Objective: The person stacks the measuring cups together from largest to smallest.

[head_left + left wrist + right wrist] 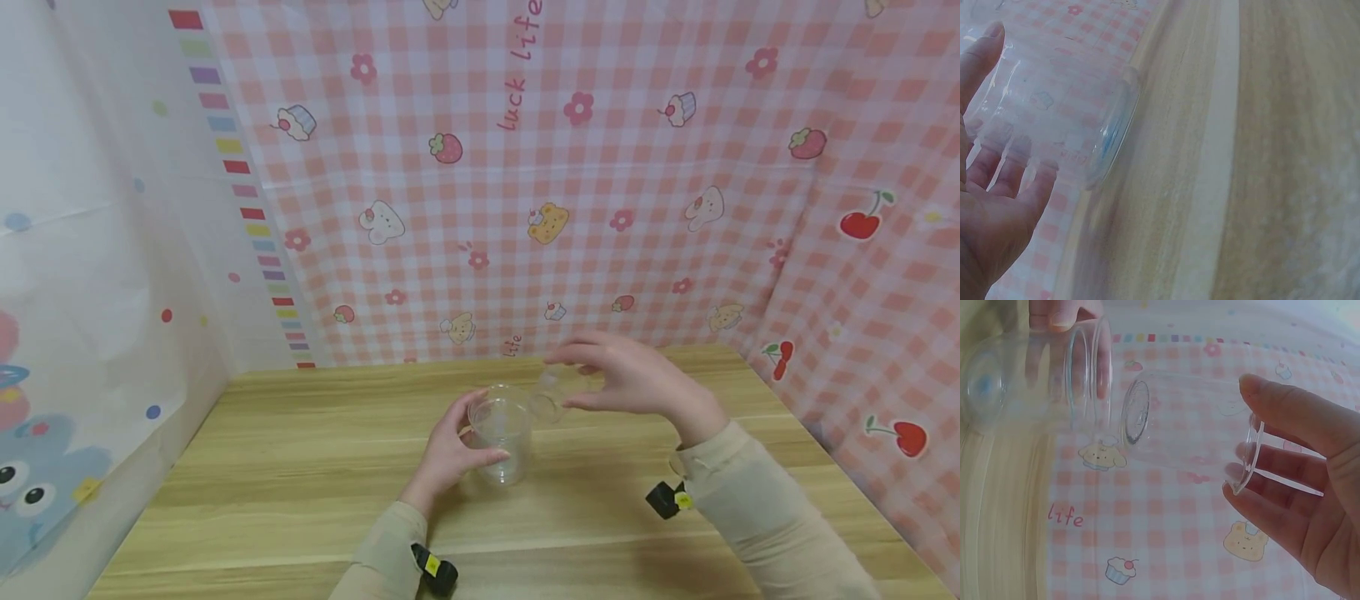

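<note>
My left hand (450,454) is curled around a clear plastic cup (510,454) that stands upright, mouth up. In the left wrist view its base comes close to the wooden tabletop (1191,156); whether they touch I cannot tell. Near the mouth, two close rings show in the right wrist view, so another cup may sit inside. Up and to the right, my right hand (637,379) pinches a second clear cup (1185,422) by its rim, between thumb and fingers. Its base faces the first cup's mouth, with a small gap between them.
A pink checked cloth (480,192) with cartoon prints hangs behind the table, and more of it at the right. White dotted cloth (90,167) covers the left side. A black device (435,571) is strapped at the left wrist, another (663,500) at the right.
</note>
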The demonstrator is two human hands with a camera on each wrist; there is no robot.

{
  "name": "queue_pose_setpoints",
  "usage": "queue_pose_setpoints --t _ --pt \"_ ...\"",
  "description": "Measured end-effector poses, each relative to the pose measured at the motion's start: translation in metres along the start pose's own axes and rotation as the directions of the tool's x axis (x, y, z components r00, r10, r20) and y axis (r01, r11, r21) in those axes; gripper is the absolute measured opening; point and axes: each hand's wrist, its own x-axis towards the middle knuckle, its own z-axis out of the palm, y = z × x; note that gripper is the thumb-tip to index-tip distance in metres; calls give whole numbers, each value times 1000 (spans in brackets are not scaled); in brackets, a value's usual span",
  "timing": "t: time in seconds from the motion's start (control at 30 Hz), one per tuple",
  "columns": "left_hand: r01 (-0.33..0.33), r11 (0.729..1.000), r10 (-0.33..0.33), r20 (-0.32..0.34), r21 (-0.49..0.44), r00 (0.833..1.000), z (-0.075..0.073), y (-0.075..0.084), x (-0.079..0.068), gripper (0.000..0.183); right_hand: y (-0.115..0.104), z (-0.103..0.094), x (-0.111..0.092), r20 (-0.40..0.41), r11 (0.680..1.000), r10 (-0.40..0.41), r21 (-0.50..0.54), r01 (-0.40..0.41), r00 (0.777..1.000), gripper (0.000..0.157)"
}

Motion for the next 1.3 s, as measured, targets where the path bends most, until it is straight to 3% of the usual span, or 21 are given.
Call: queue_pose_setpoints --t 0.73,1.3 --pt "3 999 -2 16 -52 1000 -1 -4 2 90 -4 19 21 -28 997 -81 18 81 996 54" --pt "0 1000 0 21 -12 1000 -2 1 0 89 -9 36 33 10 996 -87 14 87 996 48"
